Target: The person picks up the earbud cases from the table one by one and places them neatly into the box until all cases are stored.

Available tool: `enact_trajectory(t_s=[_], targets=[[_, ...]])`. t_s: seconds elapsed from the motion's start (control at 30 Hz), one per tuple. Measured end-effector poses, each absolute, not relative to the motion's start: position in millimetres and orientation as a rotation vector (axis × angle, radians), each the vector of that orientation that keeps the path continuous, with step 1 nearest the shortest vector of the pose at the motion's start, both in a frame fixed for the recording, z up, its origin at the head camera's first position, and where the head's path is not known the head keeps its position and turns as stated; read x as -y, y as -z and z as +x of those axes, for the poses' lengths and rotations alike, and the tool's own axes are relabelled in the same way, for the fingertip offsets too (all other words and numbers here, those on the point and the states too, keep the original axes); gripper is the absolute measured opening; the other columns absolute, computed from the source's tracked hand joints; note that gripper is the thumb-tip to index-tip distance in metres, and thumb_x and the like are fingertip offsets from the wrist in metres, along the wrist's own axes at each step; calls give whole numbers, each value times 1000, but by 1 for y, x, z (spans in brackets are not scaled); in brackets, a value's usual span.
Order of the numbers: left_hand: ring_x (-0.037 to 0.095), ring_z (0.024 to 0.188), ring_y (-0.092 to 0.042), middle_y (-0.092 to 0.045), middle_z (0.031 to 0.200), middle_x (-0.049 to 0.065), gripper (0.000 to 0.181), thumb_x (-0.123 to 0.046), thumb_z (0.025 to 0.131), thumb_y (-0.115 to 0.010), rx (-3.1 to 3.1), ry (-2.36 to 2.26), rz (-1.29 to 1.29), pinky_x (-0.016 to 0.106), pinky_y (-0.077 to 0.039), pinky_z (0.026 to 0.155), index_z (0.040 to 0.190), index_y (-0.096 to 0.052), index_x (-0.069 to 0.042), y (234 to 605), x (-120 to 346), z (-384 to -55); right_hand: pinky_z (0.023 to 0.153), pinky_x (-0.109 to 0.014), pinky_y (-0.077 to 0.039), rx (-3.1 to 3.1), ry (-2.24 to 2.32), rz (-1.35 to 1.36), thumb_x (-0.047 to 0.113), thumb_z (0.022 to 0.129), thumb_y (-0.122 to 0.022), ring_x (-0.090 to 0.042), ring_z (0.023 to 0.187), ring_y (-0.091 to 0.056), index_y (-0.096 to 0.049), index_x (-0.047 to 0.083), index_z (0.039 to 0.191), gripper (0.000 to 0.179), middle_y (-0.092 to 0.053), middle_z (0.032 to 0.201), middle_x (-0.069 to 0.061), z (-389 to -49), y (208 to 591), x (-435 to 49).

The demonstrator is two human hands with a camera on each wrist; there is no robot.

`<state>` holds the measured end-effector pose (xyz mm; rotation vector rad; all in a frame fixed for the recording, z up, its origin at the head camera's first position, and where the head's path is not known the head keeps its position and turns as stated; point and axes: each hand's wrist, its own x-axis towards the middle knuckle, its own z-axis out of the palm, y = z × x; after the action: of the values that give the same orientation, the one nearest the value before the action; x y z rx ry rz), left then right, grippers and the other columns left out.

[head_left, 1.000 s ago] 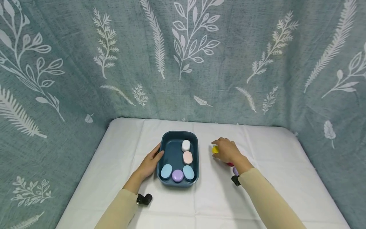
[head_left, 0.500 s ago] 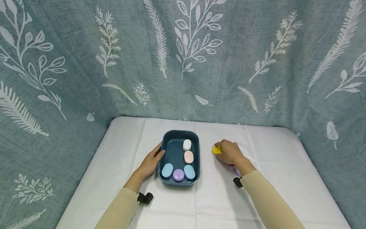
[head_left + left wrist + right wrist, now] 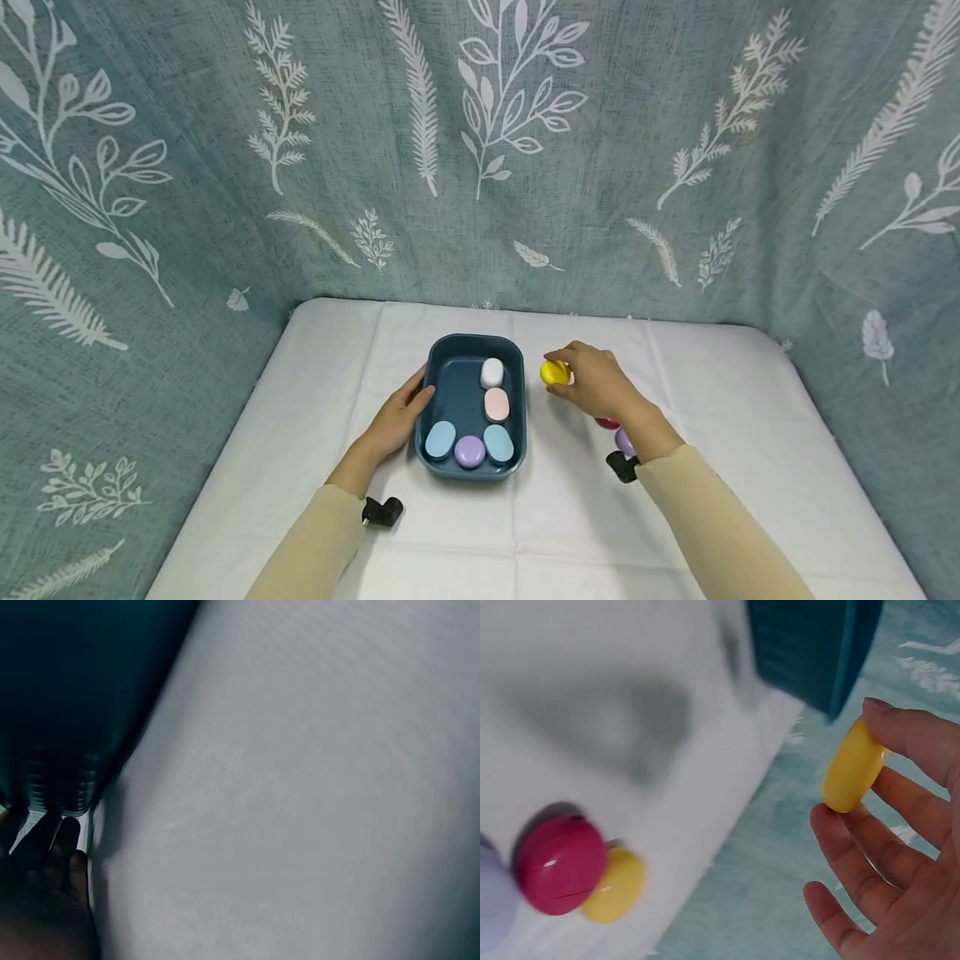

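A dark blue rectangular tray (image 3: 459, 350) stands mid-table. At its left side my left hand (image 3: 396, 418) holds the wall, thumb at the rim and fingers along the outside; in the left wrist view, the fingers (image 3: 66, 844) touch the tray's ribbed side. To the right of the tray, my right hand (image 3: 600, 379) pinches a small glossy yellow rounded piece (image 3: 555, 372) between thumb and fingers, lifted off the cloth. Inside the tray lie a white piece (image 3: 492, 372), a pink one (image 3: 497, 405), a purple one (image 3: 469, 452) and two light blue ones (image 3: 440, 440).
Below my right wrist lie a red rounded piece (image 3: 561, 864), a second yellow one (image 3: 615, 886) and a purple one (image 3: 493, 900). White cloth (image 3: 450, 533) covers the table. A patterned green curtain (image 3: 480, 250) stands behind it and along the sides.
My right hand has closed around the yellow piece, raised it from the cloth and brought it left, closer to the tray. The left hand keeps its place at the tray.
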<state>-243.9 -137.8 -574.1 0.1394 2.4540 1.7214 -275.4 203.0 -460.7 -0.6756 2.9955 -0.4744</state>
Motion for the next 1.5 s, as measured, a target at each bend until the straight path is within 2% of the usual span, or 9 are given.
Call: enact_trajectory(t_s=[0.13, 0.33, 0.47, 0.57, 0.87, 1.0, 1.27, 1.5], targets=[[16, 147, -26, -31, 157, -8, 55, -55, 97, -47, -2448, -1723, 131, 45, -21, 121, 148, -28, -47, 573, 138, -245, 88, -45, -42, -2983, 522, -754, 29, 82, -78, -22, 99, -60, -64, 12, 126, 50, -63, 116, -6, -268, 449, -189], [18, 147, -24, -29, 158, -5, 59, -54, 97, -47, -2429, -1731, 142, 45, -19, 121, 150, -27, -41, 570, 137, -244, 94, -45, -42, -2916, 586, -824, 26, 83, -77, -19, 103, -60, -65, 13, 126, 47, -61, 117, -3, -259, 445, -164], [18, 148, -20, -25, 159, -4, 59, -52, 98, -45, -2412, -1729, 139, 45, -15, 122, 152, -24, -38, 570, 137, -243, 93, -41, -44, -2874, 577, -864, 27, 84, -76, -18, 99, -58, -64, 14, 128, 47, -61, 116, -2, -254, 449, -146], [18, 148, -20, -26, 159, -4, 58, -52, 99, -46, -2416, -1727, 124, 45, -16, 122, 151, -25, -39, 571, 137, -242, 91, -38, -45, -2846, 555, -907, 28, 85, -75, -17, 97, -57, -64, 16, 128, 46, -62, 117, -1, -252, 456, -131], [17, 147, -26, -32, 157, -9, 51, -51, 99, -47, -2445, -1722, 112, 47, -21, 120, 146, -28, -50, 575, 135, -243, 98, -45, -46, -2804, 423, -1034, 29, 85, -75, -21, 107, -60, -66, 18, 126, 43, -64, 122, -3, -250, 487, -99], [17, 147, -26, -31, 157, -10, 50, -50, 99, -47, -2444, -1725, 119, 47, -21, 120, 146, -28, -50, 573, 135, -243, 102, -44, -43, -2804, 387, -1041, 29, 86, -74, -20, 108, -58, -66, 16, 125, 42, -65, 121, -3, -250, 499, -93], [17, 147, -26, -31, 156, -10, 49, -47, 100, -46, -2445, -1725, 131, 48, -21, 120, 146, -28, -50, 573, 136, -243, 97, -41, -44, -2823, 333, -1056, 28, 85, -75, -19, 102, -56, -68, 17, 124, 41, -66, 116, 0, -248, 508, -88], [17, 147, -26, -31, 156, -10, 49, -47, 100, -46, -2439, -1724, 119, 47, -21, 120, 146, -28, -50, 574, 137, -243, 106, -42, -39, -2801, 279, -1062, 31, 88, -71, -19, 103, -55, -68, 15, 123, 39, -68, 113, -1, -247, 510, -85]])
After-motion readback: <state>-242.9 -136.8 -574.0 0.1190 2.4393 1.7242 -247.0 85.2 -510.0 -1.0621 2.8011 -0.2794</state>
